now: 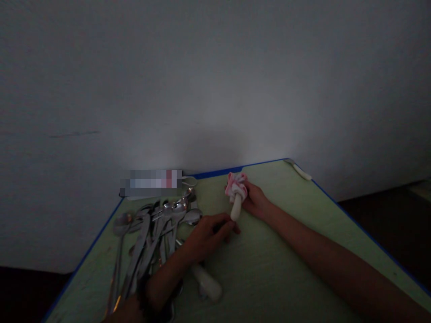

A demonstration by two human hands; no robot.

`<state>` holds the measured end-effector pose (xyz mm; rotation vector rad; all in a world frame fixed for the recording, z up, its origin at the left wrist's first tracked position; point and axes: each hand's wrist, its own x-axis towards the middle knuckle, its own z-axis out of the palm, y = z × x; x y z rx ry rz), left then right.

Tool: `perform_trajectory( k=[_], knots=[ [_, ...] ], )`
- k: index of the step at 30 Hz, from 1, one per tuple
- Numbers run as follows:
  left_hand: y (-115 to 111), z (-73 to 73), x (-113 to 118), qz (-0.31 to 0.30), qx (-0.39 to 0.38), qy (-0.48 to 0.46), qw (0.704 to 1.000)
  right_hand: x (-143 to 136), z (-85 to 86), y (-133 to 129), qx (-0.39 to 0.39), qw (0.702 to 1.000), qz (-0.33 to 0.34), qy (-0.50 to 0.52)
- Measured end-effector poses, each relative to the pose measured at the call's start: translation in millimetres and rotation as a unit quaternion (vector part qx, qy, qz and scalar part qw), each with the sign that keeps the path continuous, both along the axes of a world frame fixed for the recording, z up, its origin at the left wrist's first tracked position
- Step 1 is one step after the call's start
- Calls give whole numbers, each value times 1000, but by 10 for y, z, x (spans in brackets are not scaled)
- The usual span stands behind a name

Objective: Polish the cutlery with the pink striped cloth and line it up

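Note:
My right hand is closed round a bunched pink and white cloth. The cloth wraps the upper part of a utensil with a cream handle, so its kind is hidden. Bent fingers of my left hand meet at the lower tip of that handle and appear to pinch it. Under and beside my left forearm lies a pile of metal cutlery, with spoons and flat handles showing. A thick cream handle lies on the table just below my left wrist.
The pale green table has a blue edge and stands against a grey wall. A blurred-out package and a spoon lie at the back left. Another cream-handled utensil rests at the far right corner.

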<state>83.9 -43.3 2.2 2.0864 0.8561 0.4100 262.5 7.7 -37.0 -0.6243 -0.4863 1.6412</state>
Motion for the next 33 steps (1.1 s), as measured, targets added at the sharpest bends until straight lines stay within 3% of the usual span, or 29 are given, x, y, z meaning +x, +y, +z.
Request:
perform_trajectory(
  k=[9,14,24,33],
  knots=[
    [-2,-18,11,9,-8,-5,1000,-20,-20,-2,11,999,3,-35],
    [-6,-3,26,49,-6,-22,999,-27,38,-70,19,998,-14,-50],
    [3,-66,25,84,-89,-146,982,-13,5,-69,24,998,-12,-51],
    [-8,-107,28,80,-45,-122,988,21,59,-96,24,999,-2,-22]
  ],
)
